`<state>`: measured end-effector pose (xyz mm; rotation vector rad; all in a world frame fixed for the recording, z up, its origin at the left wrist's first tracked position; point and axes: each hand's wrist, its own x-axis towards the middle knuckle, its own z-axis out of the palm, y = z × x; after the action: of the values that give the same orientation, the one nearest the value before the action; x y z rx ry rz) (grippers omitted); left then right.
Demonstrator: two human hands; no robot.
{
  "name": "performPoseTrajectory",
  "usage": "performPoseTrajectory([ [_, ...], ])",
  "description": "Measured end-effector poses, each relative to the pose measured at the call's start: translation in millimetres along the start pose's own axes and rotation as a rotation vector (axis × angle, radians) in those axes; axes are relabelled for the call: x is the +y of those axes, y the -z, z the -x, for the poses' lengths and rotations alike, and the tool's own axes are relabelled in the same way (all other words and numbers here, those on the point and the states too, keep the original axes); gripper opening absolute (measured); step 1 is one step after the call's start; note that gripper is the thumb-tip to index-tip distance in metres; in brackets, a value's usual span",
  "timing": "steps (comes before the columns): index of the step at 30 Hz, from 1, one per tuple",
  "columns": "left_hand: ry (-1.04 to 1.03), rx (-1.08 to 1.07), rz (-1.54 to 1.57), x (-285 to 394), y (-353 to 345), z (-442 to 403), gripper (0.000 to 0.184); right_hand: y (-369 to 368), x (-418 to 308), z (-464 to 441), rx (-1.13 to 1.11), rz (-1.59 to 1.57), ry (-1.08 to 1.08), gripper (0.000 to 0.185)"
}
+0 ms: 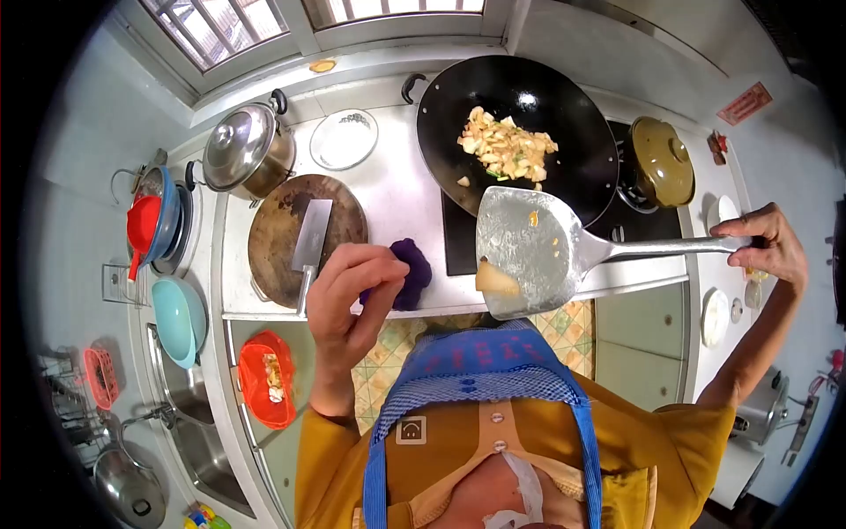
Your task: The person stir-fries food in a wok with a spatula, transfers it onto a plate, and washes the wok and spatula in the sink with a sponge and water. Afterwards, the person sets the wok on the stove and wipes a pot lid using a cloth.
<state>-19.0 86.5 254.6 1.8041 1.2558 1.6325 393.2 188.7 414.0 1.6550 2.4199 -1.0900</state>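
My right hand [767, 245] grips the end of a metal wok spatula's handle. The broad spatula [542, 256] is lifted above the counter's front edge, its blade wet, with one pale food piece [496, 280] and small bits on it. Behind it a black wok [573, 115] holds a heap of diced, browned food [507, 145]. My left hand [348, 295] is raised with fingers and thumb pinched together; whether something tiny is between them is hidden. Beyond it lie a dark purple cloth [412, 269] and a cleaver [313, 234] on a round wooden chopping board [269, 225].
A lidded steel pot [242, 150] and a white plate [344, 141] stand at the back left. Right of the wok is a brown lidded pot [661, 163]. A turquoise bowl [179, 319] is beside the sink [207, 458]; a red bag-lined container [264, 388] is below the counter.
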Motion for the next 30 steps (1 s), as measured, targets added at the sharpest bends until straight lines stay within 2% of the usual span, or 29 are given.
performPoseTrajectory([
  [9,-0.291,-0.322,-0.156,14,20,-11,0.03,-29,-7,13,0.047,-0.002,0.098,0.04],
  [13,-0.43,-0.434,-0.222,11,17,-17,0.034,-32,-31,16,0.017,-0.024,-0.062,0.037],
  [19,-0.55,-0.494,-0.292,15,6,-19,0.032,-34,-31,21,0.014,-0.053,-0.099,0.036],
  [28,-0.612,-0.629,-0.354,14,-1,-17,0.034,-37,-14,17,-0.023,-0.001,-0.037,0.036],
  [30,-0.601,-0.644,-0.35,14,-1,-17,0.033,-40,-19,15,-0.039,-0.069,-0.108,0.037],
])
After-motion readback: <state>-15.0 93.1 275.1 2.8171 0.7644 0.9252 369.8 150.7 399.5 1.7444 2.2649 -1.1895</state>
